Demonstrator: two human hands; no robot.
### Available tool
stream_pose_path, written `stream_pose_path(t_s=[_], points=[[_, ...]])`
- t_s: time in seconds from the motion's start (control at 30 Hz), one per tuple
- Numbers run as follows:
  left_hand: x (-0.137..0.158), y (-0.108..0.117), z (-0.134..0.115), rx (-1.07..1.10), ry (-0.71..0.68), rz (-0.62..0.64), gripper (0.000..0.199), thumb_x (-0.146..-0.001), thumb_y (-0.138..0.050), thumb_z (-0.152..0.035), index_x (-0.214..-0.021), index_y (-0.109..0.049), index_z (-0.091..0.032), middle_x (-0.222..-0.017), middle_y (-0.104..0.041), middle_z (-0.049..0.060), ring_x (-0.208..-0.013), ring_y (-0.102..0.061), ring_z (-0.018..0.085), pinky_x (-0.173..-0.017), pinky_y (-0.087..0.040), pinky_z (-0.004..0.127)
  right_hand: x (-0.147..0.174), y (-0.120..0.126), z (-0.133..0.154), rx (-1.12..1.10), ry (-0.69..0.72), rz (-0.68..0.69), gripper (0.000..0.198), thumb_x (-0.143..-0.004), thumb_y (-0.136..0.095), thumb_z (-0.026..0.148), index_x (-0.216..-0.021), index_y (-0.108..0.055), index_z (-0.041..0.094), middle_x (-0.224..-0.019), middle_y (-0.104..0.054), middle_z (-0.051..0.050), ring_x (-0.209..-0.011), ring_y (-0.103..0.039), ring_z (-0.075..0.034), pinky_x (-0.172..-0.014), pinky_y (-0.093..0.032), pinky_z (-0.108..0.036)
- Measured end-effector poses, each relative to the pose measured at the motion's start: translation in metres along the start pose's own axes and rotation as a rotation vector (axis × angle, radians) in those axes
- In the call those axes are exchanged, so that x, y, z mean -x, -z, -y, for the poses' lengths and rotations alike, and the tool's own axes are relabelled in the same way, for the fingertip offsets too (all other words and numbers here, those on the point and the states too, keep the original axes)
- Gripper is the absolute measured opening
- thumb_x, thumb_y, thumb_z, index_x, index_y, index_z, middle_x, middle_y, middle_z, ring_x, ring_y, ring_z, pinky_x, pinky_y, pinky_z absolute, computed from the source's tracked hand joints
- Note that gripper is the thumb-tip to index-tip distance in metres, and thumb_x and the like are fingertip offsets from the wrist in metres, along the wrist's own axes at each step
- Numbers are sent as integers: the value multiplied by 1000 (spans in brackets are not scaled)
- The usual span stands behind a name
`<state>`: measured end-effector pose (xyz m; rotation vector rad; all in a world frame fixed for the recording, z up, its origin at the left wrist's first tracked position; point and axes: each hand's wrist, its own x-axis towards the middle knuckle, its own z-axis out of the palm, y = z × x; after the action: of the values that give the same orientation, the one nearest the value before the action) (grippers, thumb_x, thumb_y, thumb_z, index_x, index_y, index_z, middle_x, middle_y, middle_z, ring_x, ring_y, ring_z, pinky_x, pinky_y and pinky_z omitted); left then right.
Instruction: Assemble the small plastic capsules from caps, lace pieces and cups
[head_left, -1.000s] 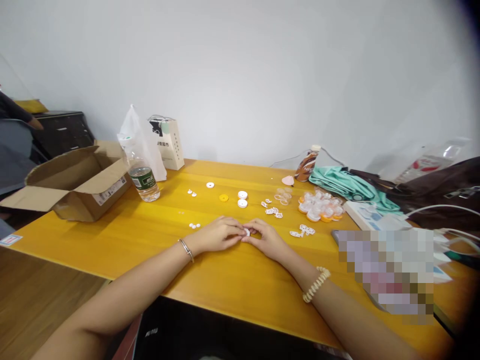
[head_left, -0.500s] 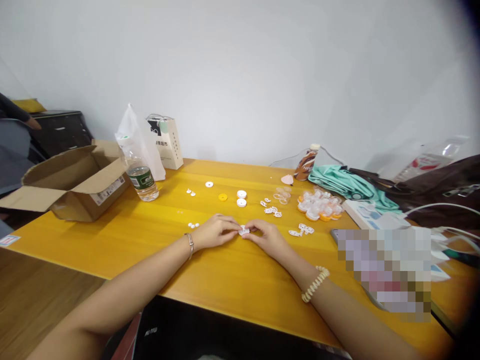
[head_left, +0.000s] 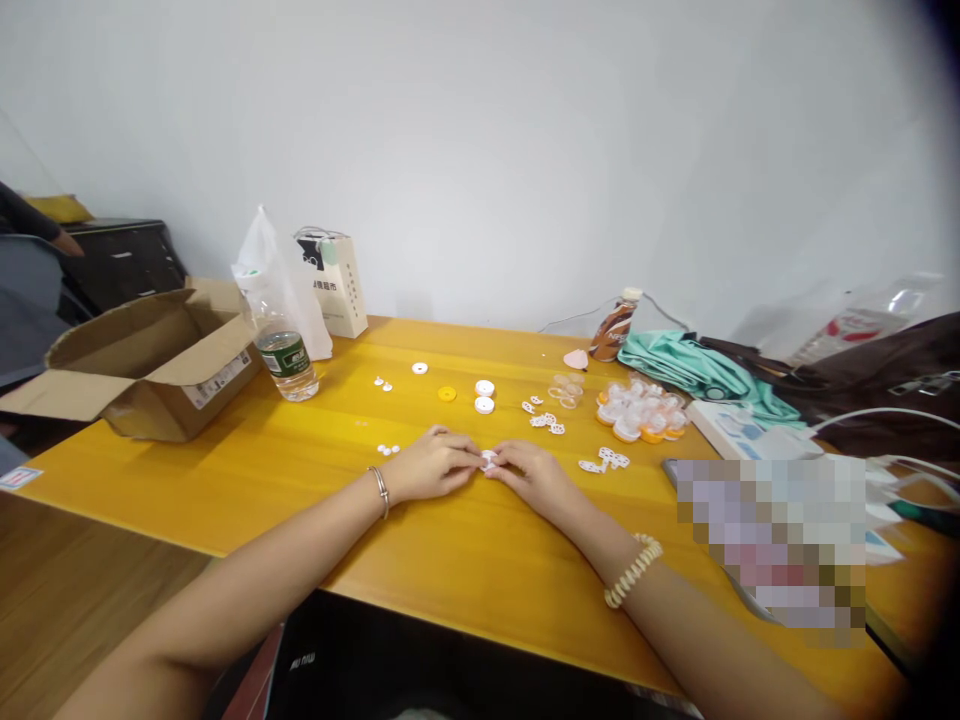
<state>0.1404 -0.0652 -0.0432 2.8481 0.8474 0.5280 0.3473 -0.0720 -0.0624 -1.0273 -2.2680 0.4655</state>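
Observation:
Between the fingertips of both hands is a small round white plastic part [head_left: 488, 459], partly covered by the fingers. My left hand [head_left: 437, 463] pinches its left side, and my right hand [head_left: 534, 476] pinches its right side. Just beyond them lie two white discs [head_left: 484, 396], a yellow disc [head_left: 447, 394] and another white disc [head_left: 420, 369]. Several small white pieces [head_left: 388, 450] rest left of my left hand. To the right are white perforated pieces [head_left: 613, 458], more such pieces [head_left: 547, 421] and clear rings [head_left: 566, 390].
A heap of clear and orange plastic cases [head_left: 641, 408] sits at right, near a brown drink bottle [head_left: 615, 325] and teal cloth [head_left: 697, 370]. An open cardboard box [head_left: 150, 370], water bottle [head_left: 281, 350] and paper bag [head_left: 342, 285] stand at left. Another person's hand [head_left: 67, 243] shows far left.
The white part has turned slightly between my fingertips, and its raised bit no longer shows. My fingers have closed in a little around it. The other things stay put.

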Motion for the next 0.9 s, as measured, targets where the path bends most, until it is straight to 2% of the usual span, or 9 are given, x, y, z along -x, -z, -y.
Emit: stream_pose_path(t_s=[0.17, 0.33, 0.4, 0.5, 0.57, 0.63, 0.77, 0.9], points=[[2, -1, -4, -127, -54, 21, 27, -85, -39, -23, -106, -57, -23, -105, -59, 6, -98, -52, 18, -90, -29, 34, 1, -2, 2, 169, 104, 54, 17, -85, -44, 28, -89, -60, 22, -93, -59, -8, -87, -53, -20, -80, -43, -37], [-1, 9, -3, -108, -39, 8, 26, -83, -42, -23, -105, -57, -23, -106, -58, 5, -99, -51, 18, -90, -32, 33, 1, 0, 4, 223, 105, 65, 17, -87, -41, 27, -87, -57, 21, -90, -58, -8, -85, -52, -20, -78, -43, -36], [1, 22, 5, -29, 30, -55, 25, -83, -42, -23, -103, -57, -21, -104, -58, 5, -97, -52, 17, -88, -35, 30, 1, 2, 5, 203, 87, 67, 16, -86, -43, 28, -84, -56, 20, -89, -58, -8, -84, -53, -20, -78, -43, -37], [10, 46, 24, 95, 223, -132, 21, -84, -41, -23, -93, -59, -17, -94, -61, 5, -88, -55, 15, -82, -39, 27, 1, 4, 4, 160, 33, 56, 13, -84, -45, 30, -85, -54, 20, -87, -59, -7, -84, -54, -20, -77, -43, -36], [19, 57, 36, 150, 344, -31, 18, -81, -47, -27, -86, -60, -16, -86, -62, 5, -79, -56, 14, -75, -42, 26, 1, 4, 5, 130, -14, 40, 13, -83, -47, 30, -89, -53, 19, -88, -59, -7, -85, -54, -20, -77, -44, -35], [25, 61, 44, 203, 404, 100, 19, -75, -55, -31, -83, -61, -15, -82, -63, 4, -74, -57, 15, -69, -43, 25, 1, 4, 6, 103, -54, 33, 15, -82, -49, 31, -91, -51, 20, -90, -59, -7, -85, -55, -20, -77, -44, -34], [27, 54, 44, 288, 440, 265, 26, -65, -65, -35, -81, -60, -15, -75, -63, 3, -66, -57, 14, -58, -41, 22, 1, 5, 8, 66, -85, 40, 16, -80, -50, 31, -92, -50, 20, -91, -60, -6, -86, -56, -19, -78, -44, -34], [22, 46, 40, 299, 427, 345, 20, -68, -63, -32, -77, -59, -14, -67, -61, 1, -58, -54, 11, -52, -38, 20, 1, 5, 8, 63, -80, 36, 17, -80, -51, 31, -94, -50, 20, -93, -60, -6, -88, -57, -19, -79, -44, -33]])
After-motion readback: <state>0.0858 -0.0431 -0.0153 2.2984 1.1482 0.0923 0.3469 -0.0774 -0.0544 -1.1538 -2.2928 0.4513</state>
